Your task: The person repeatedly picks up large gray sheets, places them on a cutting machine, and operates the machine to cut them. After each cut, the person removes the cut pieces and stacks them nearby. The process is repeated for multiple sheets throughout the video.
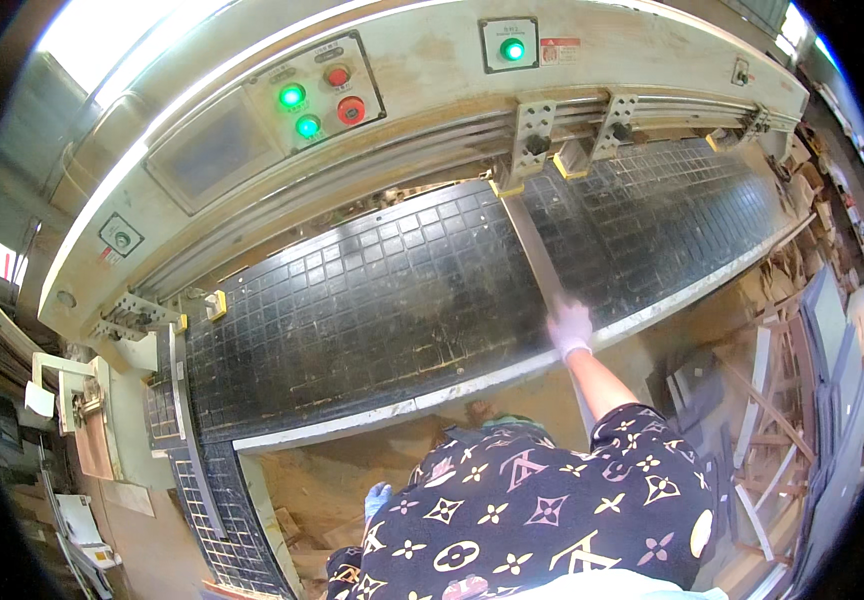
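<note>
My right hand (570,328), in a pale glove, is out over the near edge of the black gridded machine table (372,300). It grips a long narrow board strip (533,245), with the fingers slightly blurred. The strip lies across the table from a yellow-tipped stop (507,187) under the machine beam to beyond the near edge, where it passes beside my forearm. Low at my left side, only the bluish gloved fingers of my left hand (378,497) show past my patterned dark clothing; whether they hold anything is hidden.
The machine's beam (432,70) spans the far side, with lit green buttons (293,96), red buttons (351,109) and a screen (207,150). A metal fence bar (183,400) stands at the left. Panels (837,330) lean at the right, beside a wooden frame (767,400).
</note>
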The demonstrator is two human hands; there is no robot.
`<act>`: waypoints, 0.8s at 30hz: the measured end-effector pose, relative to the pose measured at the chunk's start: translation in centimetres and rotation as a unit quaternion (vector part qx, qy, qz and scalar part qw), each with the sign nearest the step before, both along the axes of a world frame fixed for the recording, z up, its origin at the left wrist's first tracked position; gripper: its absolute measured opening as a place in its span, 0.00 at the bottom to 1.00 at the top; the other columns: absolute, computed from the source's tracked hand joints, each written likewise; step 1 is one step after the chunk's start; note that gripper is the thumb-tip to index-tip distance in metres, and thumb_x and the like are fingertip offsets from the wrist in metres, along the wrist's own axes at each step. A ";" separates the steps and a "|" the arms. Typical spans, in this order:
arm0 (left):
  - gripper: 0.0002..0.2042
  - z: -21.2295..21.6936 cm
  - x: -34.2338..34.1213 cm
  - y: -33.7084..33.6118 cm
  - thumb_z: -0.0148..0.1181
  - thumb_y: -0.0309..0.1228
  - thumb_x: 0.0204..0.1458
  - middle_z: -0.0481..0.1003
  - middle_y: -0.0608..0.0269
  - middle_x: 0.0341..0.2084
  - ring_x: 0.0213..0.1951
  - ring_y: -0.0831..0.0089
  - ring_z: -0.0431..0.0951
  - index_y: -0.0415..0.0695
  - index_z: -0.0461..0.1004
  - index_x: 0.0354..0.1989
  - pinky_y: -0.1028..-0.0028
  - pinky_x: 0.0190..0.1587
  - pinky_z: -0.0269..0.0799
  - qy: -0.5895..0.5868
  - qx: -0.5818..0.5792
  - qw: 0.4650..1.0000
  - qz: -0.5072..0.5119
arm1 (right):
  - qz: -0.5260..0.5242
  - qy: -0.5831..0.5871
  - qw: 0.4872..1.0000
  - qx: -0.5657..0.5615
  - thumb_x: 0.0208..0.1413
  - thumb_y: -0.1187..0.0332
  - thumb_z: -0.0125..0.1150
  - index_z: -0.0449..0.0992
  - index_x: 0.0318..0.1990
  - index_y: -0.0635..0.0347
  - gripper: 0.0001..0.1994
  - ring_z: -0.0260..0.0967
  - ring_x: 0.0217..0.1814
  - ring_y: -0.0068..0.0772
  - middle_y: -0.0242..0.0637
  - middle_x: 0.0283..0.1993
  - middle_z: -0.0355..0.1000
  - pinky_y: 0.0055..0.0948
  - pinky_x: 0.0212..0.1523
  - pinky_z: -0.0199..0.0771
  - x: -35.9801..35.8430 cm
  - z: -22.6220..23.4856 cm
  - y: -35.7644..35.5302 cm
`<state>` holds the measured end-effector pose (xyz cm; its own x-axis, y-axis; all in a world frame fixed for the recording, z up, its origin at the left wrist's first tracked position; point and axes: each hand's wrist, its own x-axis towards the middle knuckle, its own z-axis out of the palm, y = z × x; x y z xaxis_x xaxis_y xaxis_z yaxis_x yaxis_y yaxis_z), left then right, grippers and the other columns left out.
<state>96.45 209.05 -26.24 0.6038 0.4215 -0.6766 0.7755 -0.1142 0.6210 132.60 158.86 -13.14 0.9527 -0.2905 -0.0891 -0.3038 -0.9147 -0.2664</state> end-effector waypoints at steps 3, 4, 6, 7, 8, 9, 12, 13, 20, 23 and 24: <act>0.18 0.3 1.5 -0.1 0.57 0.31 0.52 0.73 0.54 0.45 0.47 0.68 0.72 0.36 0.69 0.50 0.72 0.52 0.65 -0.006 0.017 1.000 0.011 | 0.020 -0.014 1.000 -0.007 0.46 0.57 0.57 0.63 0.56 0.37 0.25 0.60 0.53 0.48 0.43 0.54 0.61 0.44 0.47 0.69 3.3 0.5 0.2; 0.18 0.5 1.7 0.0 0.57 0.31 0.52 0.73 0.54 0.45 0.48 0.68 0.72 0.37 0.69 0.50 0.72 0.52 0.65 -0.006 0.023 1.000 0.014 | 0.025 -0.008 1.000 -0.007 0.47 0.57 0.57 0.63 0.56 0.37 0.25 0.60 0.53 0.48 0.43 0.54 0.61 0.44 0.47 0.69 4.0 0.4 0.4; 0.18 0.7 1.7 -0.6 0.57 0.31 0.52 0.73 0.54 0.45 0.48 0.68 0.72 0.37 0.69 0.50 0.72 0.52 0.65 -0.007 0.025 0.999 0.023 | 0.032 -0.001 0.999 -0.013 0.46 0.58 0.57 0.63 0.57 0.36 0.27 0.61 0.53 0.48 0.43 0.55 0.60 0.45 0.47 0.69 4.6 0.2 0.2; 0.18 0.8 1.8 -1.3 0.56 0.31 0.52 0.73 0.54 0.45 0.47 0.68 0.72 0.37 0.69 0.50 0.72 0.52 0.65 -0.007 0.018 0.999 0.026 | 0.033 -0.006 0.999 -0.009 0.46 0.57 0.57 0.63 0.57 0.36 0.27 0.60 0.53 0.48 0.43 0.55 0.60 0.44 0.47 0.69 4.5 0.1 0.0; 0.18 1.1 1.7 -1.7 0.56 0.31 0.52 0.73 0.54 0.45 0.47 0.68 0.72 0.37 0.68 0.50 0.72 0.51 0.65 -0.006 0.012 1.000 0.029 | 0.033 -0.011 0.999 -0.006 0.46 0.57 0.58 0.63 0.57 0.36 0.27 0.60 0.54 0.49 0.43 0.55 0.60 0.44 0.47 0.69 4.2 0.1 -0.2; 0.18 1.3 1.9 -2.0 0.56 0.31 0.52 0.73 0.54 0.45 0.47 0.68 0.72 0.37 0.68 0.50 0.72 0.51 0.66 -0.005 0.007 1.000 0.030 | 0.034 -0.008 0.999 -0.001 0.46 0.57 0.58 0.63 0.57 0.36 0.27 0.60 0.54 0.49 0.43 0.55 0.60 0.44 0.47 0.69 4.1 0.0 -0.3; 0.18 1.3 1.0 -2.6 0.56 0.31 0.53 0.73 0.53 0.45 0.46 0.68 0.73 0.36 0.68 0.50 0.72 0.50 0.66 -0.003 -0.010 0.999 0.038 | 0.042 -0.032 0.999 0.001 0.46 0.63 0.56 0.65 0.55 0.40 0.24 0.64 0.50 0.50 0.46 0.50 0.65 0.43 0.47 0.70 3.2 0.7 0.1; 0.18 1.2 0.7 -3.1 0.56 0.32 0.53 0.73 0.53 0.45 0.46 0.67 0.73 0.36 0.67 0.51 0.72 0.49 0.67 -0.001 -0.018 0.999 0.041 | 0.047 -0.037 0.998 -0.008 0.46 0.62 0.57 0.66 0.54 0.40 0.24 0.65 0.50 0.50 0.46 0.49 0.66 0.43 0.46 0.70 2.9 0.5 0.0; 0.19 0.3 0.3 -3.3 0.55 0.32 0.54 0.72 0.52 0.44 0.44 0.68 0.73 0.34 0.66 0.51 0.72 0.47 0.68 0.000 -0.009 1.000 -0.006 | 0.044 0.055 0.997 0.006 0.47 0.56 0.57 0.61 0.58 0.33 0.28 0.61 0.54 0.45 0.41 0.56 0.59 0.41 0.49 0.69 5.3 1.6 0.4; 0.18 0.7 1.2 -3.8 0.54 0.32 0.53 0.73 0.53 0.45 0.46 0.68 0.73 0.36 0.67 0.51 0.72 0.48 0.67 -0.020 -0.074 0.995 0.056 | 0.043 0.030 0.999 0.010 0.46 0.55 0.58 0.63 0.57 0.34 0.27 0.60 0.57 0.45 0.41 0.60 0.57 0.41 0.53 0.66 4.6 2.9 0.3; 0.18 1.3 2.0 -3.9 0.54 0.32 0.53 0.73 0.53 0.45 0.46 0.68 0.72 0.36 0.67 0.51 0.72 0.49 0.67 -0.016 -0.085 0.994 0.062 | 0.038 0.011 0.999 0.005 0.46 0.55 0.58 0.63 0.57 0.34 0.27 0.60 0.58 0.46 0.41 0.61 0.57 0.41 0.53 0.66 4.7 3.5 0.3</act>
<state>98.44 205.12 -24.94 0.5761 0.3755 -0.7260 0.7568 0.0904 0.6473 137.26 159.16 -9.65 0.9700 -0.2159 -0.1121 -0.2388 -0.9326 -0.2706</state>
